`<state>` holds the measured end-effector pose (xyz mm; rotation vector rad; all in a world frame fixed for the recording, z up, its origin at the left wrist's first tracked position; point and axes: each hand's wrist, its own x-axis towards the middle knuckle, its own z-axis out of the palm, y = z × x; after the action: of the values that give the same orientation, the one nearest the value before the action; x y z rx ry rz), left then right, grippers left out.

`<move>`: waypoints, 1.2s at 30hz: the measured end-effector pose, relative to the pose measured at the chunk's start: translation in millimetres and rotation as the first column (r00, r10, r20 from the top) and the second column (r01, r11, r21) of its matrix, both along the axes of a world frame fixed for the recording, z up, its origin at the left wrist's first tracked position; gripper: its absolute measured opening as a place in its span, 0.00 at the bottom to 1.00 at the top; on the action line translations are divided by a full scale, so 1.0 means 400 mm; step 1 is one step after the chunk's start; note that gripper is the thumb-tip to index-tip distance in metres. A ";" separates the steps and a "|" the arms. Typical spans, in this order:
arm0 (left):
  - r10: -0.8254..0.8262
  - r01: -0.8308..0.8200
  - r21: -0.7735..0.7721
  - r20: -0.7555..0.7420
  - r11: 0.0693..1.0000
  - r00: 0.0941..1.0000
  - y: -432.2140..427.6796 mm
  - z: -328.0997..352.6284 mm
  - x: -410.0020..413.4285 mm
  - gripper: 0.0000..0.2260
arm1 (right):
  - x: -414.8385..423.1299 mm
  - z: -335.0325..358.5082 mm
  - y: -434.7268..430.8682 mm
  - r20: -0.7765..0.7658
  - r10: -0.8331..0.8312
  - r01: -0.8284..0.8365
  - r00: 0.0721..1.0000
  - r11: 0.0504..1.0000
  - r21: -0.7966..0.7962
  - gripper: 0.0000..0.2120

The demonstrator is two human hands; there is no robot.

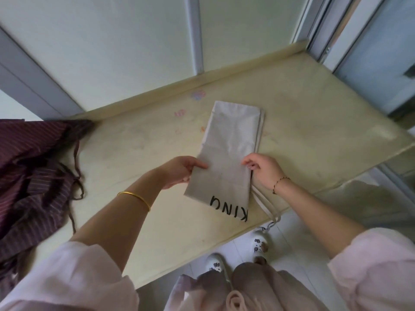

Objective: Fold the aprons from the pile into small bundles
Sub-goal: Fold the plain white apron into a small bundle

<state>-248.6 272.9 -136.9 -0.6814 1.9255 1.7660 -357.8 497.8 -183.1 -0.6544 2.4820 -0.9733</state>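
Note:
A light grey apron (pixel 231 142) with black letters near its front end lies folded into a long narrow strip on the pale table (pixel 146 153). My left hand (pixel 179 170) pinches the strip's left edge, thumb on top and fingers underneath. My right hand (pixel 262 168) pinches the right edge at the same height. The apron's pale ties (pixel 267 205) trail off the table's front edge. A pile of dark maroon striped aprons (pixel 33 176) lies at the table's left end, apart from both hands.
A wall with pale panels runs along the table's far edge. A glass door frame (pixel 359 41) stands at the right. The table's front edge is close to my body, with my white shoes (pixel 258 243) on the tiled floor below.

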 end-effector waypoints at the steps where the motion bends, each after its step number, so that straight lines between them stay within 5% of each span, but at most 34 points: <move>1: -0.006 0.003 -0.060 -0.057 0.998 0.998 0.001 -0.009 0.004 0.22 | 0.001 0.004 0.000 0.032 -0.031 0.031 0.999 0.999 -0.013 0.18; 5: -0.198 0.105 -0.474 -0.151 0.874 0.969 -0.002 -0.049 0.013 0.18 | 0.010 0.015 0.005 -0.037 -0.014 0.015 0.999 0.999 0.037 0.22; 8: -0.570 0.174 -0.887 -0.114 0.427 0.814 -0.009 -0.060 0.020 0.19 | 0.022 0.025 -0.003 -0.119 0.036 -0.022 0.992 0.994 0.111 0.24; 11: -0.682 0.199 -0.933 -0.065 0.301 0.728 -0.018 -0.047 0.016 0.23 | 0.032 0.027 -0.006 -0.160 0.051 -0.027 0.986 0.989 0.145 0.26; 13: -0.765 0.228 -0.950 -0.017 0.212 0.644 -0.020 -0.043 0.004 0.18 | 0.033 0.036 -0.002 -0.145 0.037 -0.015 0.989 0.989 0.147 0.25; 15: -0.715 0.251 -0.919 -0.046 0.305 0.698 -0.015 -0.034 -0.008 0.15 | 0.024 0.045 0.004 -0.039 -0.011 0.015 0.999 0.993 0.118 0.21; 17: -0.543 0.222 -0.807 -0.140 0.547 0.828 0.003 -0.017 -0.019 0.10 | 0.009 0.048 0.016 0.146 -0.099 0.094 0.984 0.995 0.043 0.13; 19: -0.336 0.130 -0.573 -0.270 0.809 0.902 0.025 -0.004 -0.034 0.11 | -0.014 0.045 0.040 0.201 -0.103 0.084 0.974 0.991 0.103 0.09; 21: -0.145 0.052 -0.333 -0.259 0.941 0.955 0.044 0.006 -0.045 0.12 | -0.028 0.040 0.064 0.225 -0.044 0.008 0.973 0.988 0.157 0.11; 25: 0.194 -0.205 -0.067 -0.137 0.977 0.971 0.047 -0.020 -0.076 0.12 | -0.047 0.062 0.048 0.327 -0.126 0.161 0.937 0.984 -0.081 0.13; 29: 0.493 -0.488 -0.109 0.014 0.866 0.870 0.017 -0.057 -0.103 0.19 | -0.072 0.085 -0.019 0.605 -0.137 0.393 0.784 0.864 -0.313 0.15; 31: 0.505 -0.484 -0.199 0.066 0.852 0.861 0.011 -0.073 -0.095 0.19 | -0.078 0.085 -0.041 0.648 -0.123 0.345 0.752 0.911 -0.227 0.22; 34: 0.405 -0.373 -0.300 0.051 0.878 0.913 0.012 -0.083 -0.081 0.13 | -0.078 0.075 -0.051 0.474 -0.068 0.122 0.878 0.989 -0.084 0.08; 36: 0.402 -0.377 -0.300 0.024 0.876 0.915 0.012 -0.078 -0.080 0.10 | -0.087 0.064 -0.053 0.356 0.035 -0.025 0.934 0.999 -0.033 0.11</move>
<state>-280.4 277.6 -168.0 -1.3106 2.1202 1.6462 -392.5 476.4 -157.3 -0.4732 2.1366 -1.0163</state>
